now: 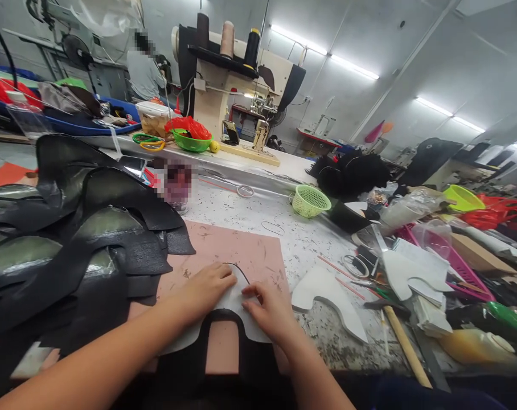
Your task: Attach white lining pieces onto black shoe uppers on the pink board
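Note:
A white arch-shaped piece (pixel 232 297) lies over a black piece (pixel 181 364) whose dark edge shows along its upper right and around the U-shaped opening. My left hand (pixel 209 287) rests on the upper left of the white piece, fingers stretched out and lying flat. On its right side is my right hand (pixel 267 307), fingers bent and a small gap between thumb and forefinger, touching the white piece near the black edge. Beneath both pieces is a pink board (pixel 258 250). Another white arch-shaped piece (pixel 329 293) lies right of my right hand.
Black moulded pieces (pixel 109 228) are heaped at left. At right lie a hammer (pixel 406 341), white templates (pixel 412 267) and a magenta tray (pixel 472 285). A pale green basket (pixel 311 200) stands farther back. Behind are a sewing machine (pixel 211 97) and a seated person (pixel 144 71).

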Motion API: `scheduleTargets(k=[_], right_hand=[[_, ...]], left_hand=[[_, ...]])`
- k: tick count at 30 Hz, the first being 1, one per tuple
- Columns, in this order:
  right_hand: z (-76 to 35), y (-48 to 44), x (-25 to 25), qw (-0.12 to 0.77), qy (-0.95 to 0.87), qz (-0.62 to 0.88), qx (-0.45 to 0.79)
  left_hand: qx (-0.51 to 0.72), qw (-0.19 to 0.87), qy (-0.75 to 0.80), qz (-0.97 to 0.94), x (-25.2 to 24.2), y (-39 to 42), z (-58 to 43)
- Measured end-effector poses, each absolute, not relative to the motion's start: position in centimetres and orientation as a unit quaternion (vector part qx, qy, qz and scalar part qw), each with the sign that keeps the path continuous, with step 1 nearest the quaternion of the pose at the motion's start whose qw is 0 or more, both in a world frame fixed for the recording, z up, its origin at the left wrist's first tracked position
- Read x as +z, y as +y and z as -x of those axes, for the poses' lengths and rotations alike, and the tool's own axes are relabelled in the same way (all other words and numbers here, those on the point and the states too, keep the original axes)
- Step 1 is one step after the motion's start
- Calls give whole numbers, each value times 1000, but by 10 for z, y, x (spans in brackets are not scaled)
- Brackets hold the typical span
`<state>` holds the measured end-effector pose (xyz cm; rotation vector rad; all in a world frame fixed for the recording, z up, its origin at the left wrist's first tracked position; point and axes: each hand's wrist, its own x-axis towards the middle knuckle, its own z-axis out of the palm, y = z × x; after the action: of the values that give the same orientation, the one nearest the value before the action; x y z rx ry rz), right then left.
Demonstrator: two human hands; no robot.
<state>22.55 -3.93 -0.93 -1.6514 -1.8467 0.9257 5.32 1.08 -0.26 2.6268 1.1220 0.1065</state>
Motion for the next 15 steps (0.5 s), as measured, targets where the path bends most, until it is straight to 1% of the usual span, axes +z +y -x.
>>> scheduleTargets(k=[5,9,12,15], right_hand=[[-245,-77,-16,297,-579,660,375],[-243,-87,-16,299,-585,675,336],[-242,-91,-11,241,-638,685,256],[-247,-92,0,127,-689,694,164]], left_hand=[[54,105,382,-917,-21,11,-47],[55,97,370,-922,-24,12,-45],[52,98,361,-926,-24,10,-43],[37,103,351,-930,-27,7,-41]])
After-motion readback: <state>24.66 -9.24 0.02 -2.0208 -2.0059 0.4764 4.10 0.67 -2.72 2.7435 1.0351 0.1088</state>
